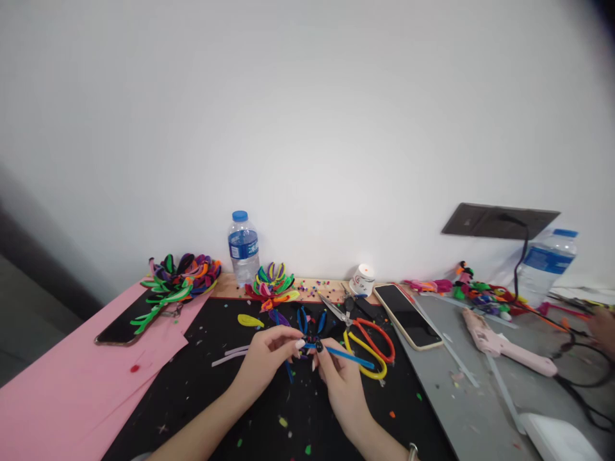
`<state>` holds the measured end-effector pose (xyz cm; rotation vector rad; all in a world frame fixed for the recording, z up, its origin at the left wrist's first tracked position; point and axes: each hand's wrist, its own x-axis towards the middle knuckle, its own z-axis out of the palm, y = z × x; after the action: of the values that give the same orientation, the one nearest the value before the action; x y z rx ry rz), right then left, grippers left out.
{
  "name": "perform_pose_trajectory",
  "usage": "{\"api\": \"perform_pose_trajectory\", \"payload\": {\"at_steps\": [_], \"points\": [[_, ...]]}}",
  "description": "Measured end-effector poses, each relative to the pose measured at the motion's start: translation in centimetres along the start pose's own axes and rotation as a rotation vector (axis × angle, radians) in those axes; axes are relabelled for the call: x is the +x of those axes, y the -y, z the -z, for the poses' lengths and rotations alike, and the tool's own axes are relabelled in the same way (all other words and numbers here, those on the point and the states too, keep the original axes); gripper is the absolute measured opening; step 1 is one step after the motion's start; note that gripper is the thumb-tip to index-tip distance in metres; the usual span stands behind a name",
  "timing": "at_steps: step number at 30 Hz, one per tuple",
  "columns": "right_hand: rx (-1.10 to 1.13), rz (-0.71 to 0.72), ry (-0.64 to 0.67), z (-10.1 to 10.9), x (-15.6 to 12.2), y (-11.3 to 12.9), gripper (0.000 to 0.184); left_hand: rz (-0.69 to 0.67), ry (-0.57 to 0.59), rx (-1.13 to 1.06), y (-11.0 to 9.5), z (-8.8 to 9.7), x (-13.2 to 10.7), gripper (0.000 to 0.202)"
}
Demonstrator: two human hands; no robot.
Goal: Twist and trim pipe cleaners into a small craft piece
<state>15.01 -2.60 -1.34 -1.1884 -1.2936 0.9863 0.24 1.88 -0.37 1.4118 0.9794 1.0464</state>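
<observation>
A blue pipe cleaner [353, 358] runs between my two hands, its free end pointing right past the fingers. My left hand [269, 353] pinches it near its left part, thumb against fingertips. Close beside, my right hand [342, 378] is closed on it too, with thumb and index finger. Dark blue and black pipe cleaner loops [303, 318] stand just behind the fingertips; how they join the held piece is hidden. A yellow loop [250, 320] and pale lilac strips [229, 356] lie left of my hands. Scissors [369, 338] with red and yellow handles rest to the right.
Pipe cleaner bundles [185, 276] lie on pink paper [62, 378] by a dark phone [122, 323]. A water bottle [244, 250], paper cup [362, 280] and white-cased phone [408, 317] stand or lie behind. Rightward are a pink glue gun [509, 352], cable, and another person's hand [601, 330].
</observation>
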Motion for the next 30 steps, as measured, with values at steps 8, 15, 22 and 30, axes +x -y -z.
{"api": "perform_pose_trajectory", "payload": {"at_steps": [8,15,22,30], "points": [[-0.066,0.053,-0.028,-0.2,0.1,-0.2,0.024,0.14,-0.018,-0.182,0.1,-0.7,-0.3,0.023],[-0.145,0.12,0.013,-0.4,0.0,0.3,0.024,0.182,-0.081,-0.263,0.1,-0.9,-0.4,0.031],[-0.206,0.101,-0.066,-0.1,0.0,0.0,0.023,0.273,-0.034,-0.431,0.0,-1.2,-0.8,0.023],[-0.168,0.098,-0.052,-0.2,0.1,0.2,0.025,0.239,-0.027,-0.352,0.3,-1.3,-0.7,0.028]]}}
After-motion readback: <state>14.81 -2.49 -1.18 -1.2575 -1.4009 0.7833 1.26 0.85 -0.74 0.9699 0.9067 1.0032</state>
